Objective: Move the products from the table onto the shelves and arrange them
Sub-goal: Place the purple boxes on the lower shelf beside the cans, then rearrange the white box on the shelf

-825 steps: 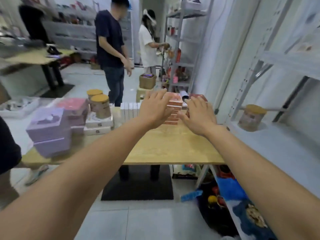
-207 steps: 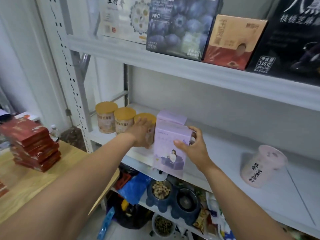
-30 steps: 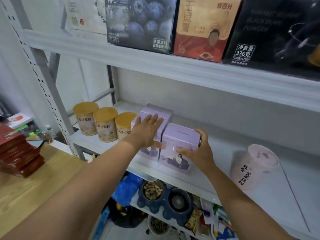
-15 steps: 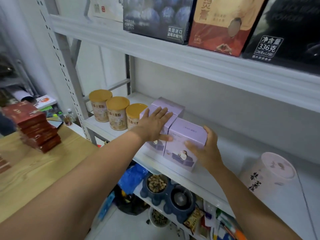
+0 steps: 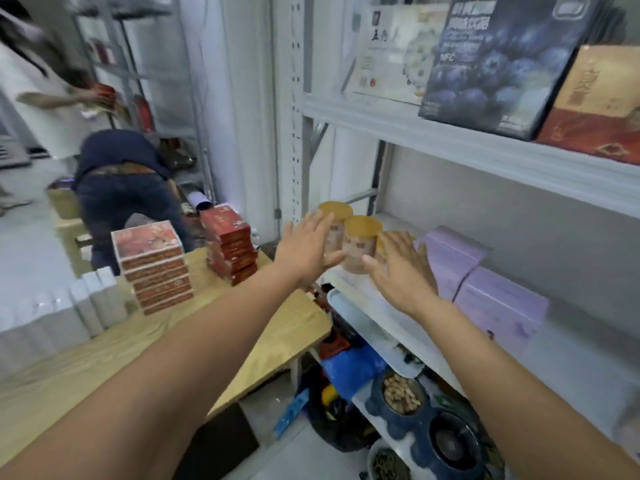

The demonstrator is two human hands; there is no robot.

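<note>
Two lilac boxes (image 5: 498, 303) stand side by side on the white middle shelf (image 5: 377, 306), free of my hands. To their left stand three yellow-lidded jars (image 5: 360, 244). My left hand (image 5: 306, 252) is open with straight fingers in front of the leftmost jar. My right hand (image 5: 403, 268) is open too, fingers spread, covering part of the third jar. Both hands hold nothing. On the wooden table (image 5: 121, 344) at the left remain two stacks of red boxes (image 5: 154, 268) and a row of white boxes (image 5: 93, 299).
The upper shelf (image 5: 485, 150) carries a blueberry box (image 5: 498, 64) and other large cartons. Pet bowls (image 5: 408, 403) and bags lie under the shelf. Two people (image 5: 117, 188) work beyond the table near another rack. A perforated upright post (image 5: 294, 116) flanks the shelf.
Both hands have left the lilac boxes and moved left toward the jars. My view has swung left, bringing the table and the red stacks back in.
</note>
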